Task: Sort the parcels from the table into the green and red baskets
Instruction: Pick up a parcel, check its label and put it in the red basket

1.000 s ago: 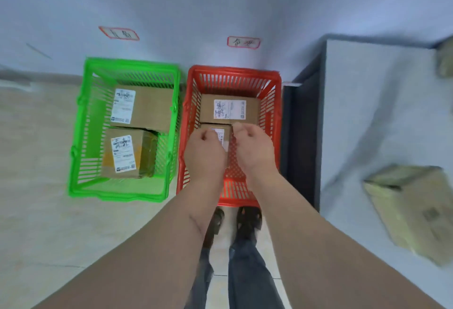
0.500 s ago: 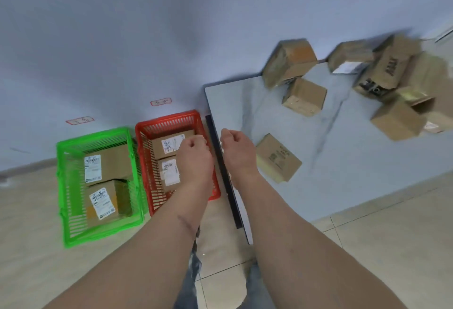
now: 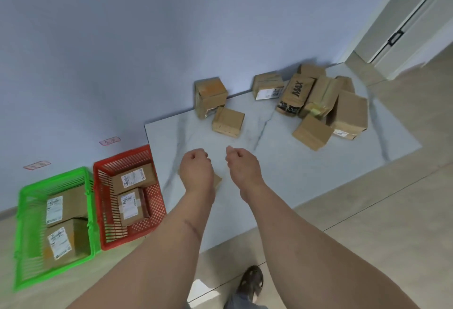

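Note:
My left hand (image 3: 196, 169) and my right hand (image 3: 241, 164) hover side by side over the near left part of the marble table (image 3: 282, 161), fingers loosely curled, holding nothing. A brown parcel (image 3: 217, 181) lies under my left wrist, with only its corner showing. Farther back a small parcel (image 3: 228, 122) lies before a taller one (image 3: 210, 95), and several more are piled at the far right (image 3: 318, 102). On the floor to the left, the red basket (image 3: 122, 158) and the green basket (image 3: 54, 176) each hold two labelled parcels.
Two red-framed labels (image 3: 109, 141) (image 3: 36, 164) are stuck on the blue wall above the baskets. A white door (image 3: 404, 26) stands at the upper right. My shoe (image 3: 252, 281) is on the tiled floor beside the table's near edge.
Both hands have left the red basket empty and moved right, over the table above the near parcel. The view swung from the baskets to the table.

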